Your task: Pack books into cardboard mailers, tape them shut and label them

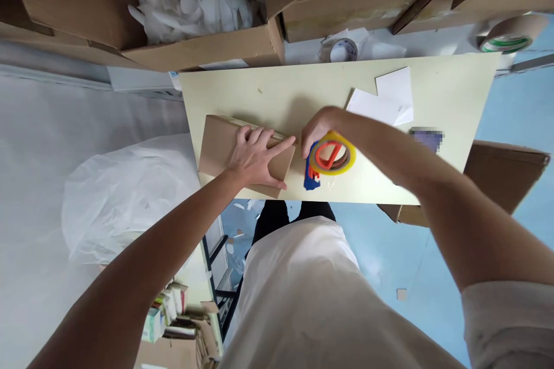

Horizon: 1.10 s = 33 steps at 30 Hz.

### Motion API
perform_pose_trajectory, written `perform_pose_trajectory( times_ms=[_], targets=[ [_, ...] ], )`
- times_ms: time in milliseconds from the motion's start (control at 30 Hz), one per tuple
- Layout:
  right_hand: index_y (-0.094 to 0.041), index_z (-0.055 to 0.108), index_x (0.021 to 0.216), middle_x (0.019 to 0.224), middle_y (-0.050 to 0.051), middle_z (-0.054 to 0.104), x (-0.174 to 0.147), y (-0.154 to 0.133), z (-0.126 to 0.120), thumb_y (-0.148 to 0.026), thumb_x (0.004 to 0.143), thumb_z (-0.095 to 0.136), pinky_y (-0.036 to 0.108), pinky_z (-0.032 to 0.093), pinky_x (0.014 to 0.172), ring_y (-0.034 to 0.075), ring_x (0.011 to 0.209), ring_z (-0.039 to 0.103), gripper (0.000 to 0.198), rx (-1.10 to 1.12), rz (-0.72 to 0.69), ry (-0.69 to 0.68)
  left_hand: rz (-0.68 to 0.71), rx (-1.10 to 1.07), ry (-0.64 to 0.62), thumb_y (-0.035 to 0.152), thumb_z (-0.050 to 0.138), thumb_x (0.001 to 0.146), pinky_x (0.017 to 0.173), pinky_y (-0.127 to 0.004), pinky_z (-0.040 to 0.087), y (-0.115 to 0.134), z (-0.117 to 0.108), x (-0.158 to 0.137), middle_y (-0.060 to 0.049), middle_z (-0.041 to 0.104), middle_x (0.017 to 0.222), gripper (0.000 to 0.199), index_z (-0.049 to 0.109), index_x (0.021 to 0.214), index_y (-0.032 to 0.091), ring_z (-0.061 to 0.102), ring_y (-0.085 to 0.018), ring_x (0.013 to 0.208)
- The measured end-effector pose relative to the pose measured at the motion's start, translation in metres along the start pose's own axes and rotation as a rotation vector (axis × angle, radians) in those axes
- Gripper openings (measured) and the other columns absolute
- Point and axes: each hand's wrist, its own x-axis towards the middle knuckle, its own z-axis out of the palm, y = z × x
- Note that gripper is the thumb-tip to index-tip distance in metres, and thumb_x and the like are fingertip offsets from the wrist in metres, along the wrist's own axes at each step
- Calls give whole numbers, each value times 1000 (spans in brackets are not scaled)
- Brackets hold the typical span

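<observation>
A small brown cardboard box lies at an angle on the cream tabletop. Across its top my left hand rests with the fingers spread, the thumb near the box's front edge. Just to the right of the box, my right hand is wrapped round a tape dispenser with a blue and red frame and a yellow-edged roll of tape. The dispenser is held over the table, apart from the box. Part of its handle is hidden behind my fingers.
White papers and a blurred dark item lie to the right. An open carton of white plastic pieces stands behind the table. Tape rolls sit beyond the back edge. A plastic bag bulges at left; an open box is at right.
</observation>
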Motion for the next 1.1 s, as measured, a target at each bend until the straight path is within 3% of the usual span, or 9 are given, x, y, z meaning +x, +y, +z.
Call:
perform_pose_trajectory(
  times_ms=[133,200,300,433,667,767,867,933,1100],
  targets=[
    [-23,73,94,84,1,72,-40,-17,-11,-38,54,83,36,52,86,26,88,66,44,-18,131,-335,14,-39,33,75,67,48,103,-55,13,-1,0,-1,-13,45,128,105,39,140,33,37,-38,116],
    [-23,74,93,83,1,73,-80,-35,-22,-36,58,81,36,52,84,26,86,67,38,-19,156,-386,-4,-34,36,75,68,47,103,-55,13,0,-2,-1,-13,45,130,107,38,141,33,37,-39,117],
    [-22,73,103,94,3,73,-154,-67,-20,-36,68,73,38,51,84,27,89,66,37,-27,106,-199,-50,-8,57,73,69,49,105,-54,14,8,-4,-3,-14,44,133,108,36,142,32,37,-39,119],
    [-30,63,120,120,1,64,-245,-104,18,-31,78,60,41,51,85,29,103,62,43,-140,-101,90,-146,35,124,73,63,58,105,-55,17,26,-3,-5,-17,40,141,103,32,145,27,37,-39,124],
    [-29,44,137,123,8,59,-354,-200,79,-24,80,63,35,54,73,23,96,62,60,-658,-518,570,-172,0,359,54,48,82,107,-58,16,19,-1,-28,-22,25,151,77,27,146,17,23,-38,138],
    [-25,40,138,113,8,64,-347,-253,74,-33,77,69,37,53,80,25,99,62,67,-792,-704,876,-376,-96,459,50,48,82,106,-61,20,-1,9,-59,-24,23,151,78,24,146,13,20,-40,139],
    [-20,48,132,118,10,62,-294,-297,44,-34,77,68,45,47,93,30,110,57,60,-972,-767,1106,-647,-326,470,50,49,82,104,-59,28,-24,31,-85,-29,22,149,86,15,146,4,22,-41,139],
    [-14,54,126,119,13,62,-251,-318,20,-28,77,66,48,43,98,32,113,55,52,-1088,-750,1186,-701,-507,419,45,54,79,106,-49,32,-36,46,-94,-31,27,146,89,15,144,-3,27,-37,138],
    [-13,59,121,115,15,65,-182,-341,-20,-24,80,59,50,39,102,31,114,55,43,-1182,-655,1202,-692,-809,392,39,56,79,103,-40,40,-47,65,-100,-23,50,135,73,30,139,5,47,-30,127]
  ],
)
